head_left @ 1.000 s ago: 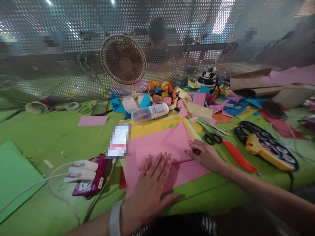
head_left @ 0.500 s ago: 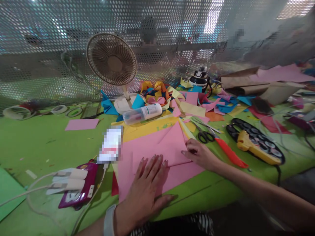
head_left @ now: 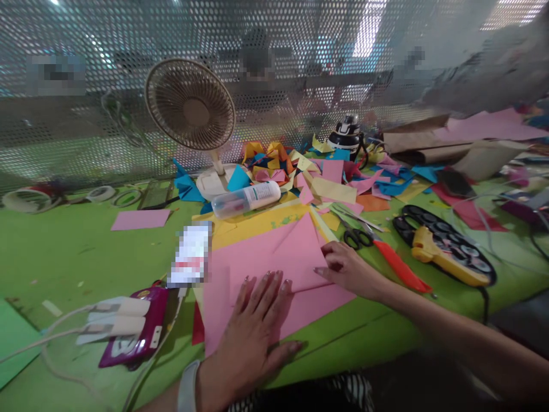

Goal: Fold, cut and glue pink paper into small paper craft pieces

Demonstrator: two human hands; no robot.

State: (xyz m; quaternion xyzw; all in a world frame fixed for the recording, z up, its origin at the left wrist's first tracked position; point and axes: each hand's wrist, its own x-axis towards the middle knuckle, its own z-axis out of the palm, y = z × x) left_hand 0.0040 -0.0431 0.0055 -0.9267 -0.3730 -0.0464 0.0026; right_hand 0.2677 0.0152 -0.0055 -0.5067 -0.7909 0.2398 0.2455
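Note:
A folded piece of pink paper (head_left: pixel 285 260) lies on a larger pink sheet (head_left: pixel 217 292), with yellow paper (head_left: pixel 231 232) under them. My left hand (head_left: pixel 253 326) rests flat on the pink paper near its front edge, fingers stretched out and thumb apart. At the folded piece's right edge, my right hand (head_left: pixel 347 269) has its fingers curled in, thumb and fingers closed on the pink paper. Scissors with black handles (head_left: pixel 358 237) and an orange-red handled cutter (head_left: pixel 401 266) lie just beyond my right hand.
Left of the paper are a phone (head_left: pixel 191 252) and a purple power strip (head_left: pixel 148 326) with white plugs and cables. A bottle (head_left: pixel 246 199), fan (head_left: pixel 193 109) and paper scraps (head_left: pixel 334 183) stand behind. A black tray with a yellow glue gun (head_left: pixel 441 252) sits right.
The whole view has shifted, so things appear further left. Both hands stay in nearly the same place on the pink paper, and the fold looks much the same.

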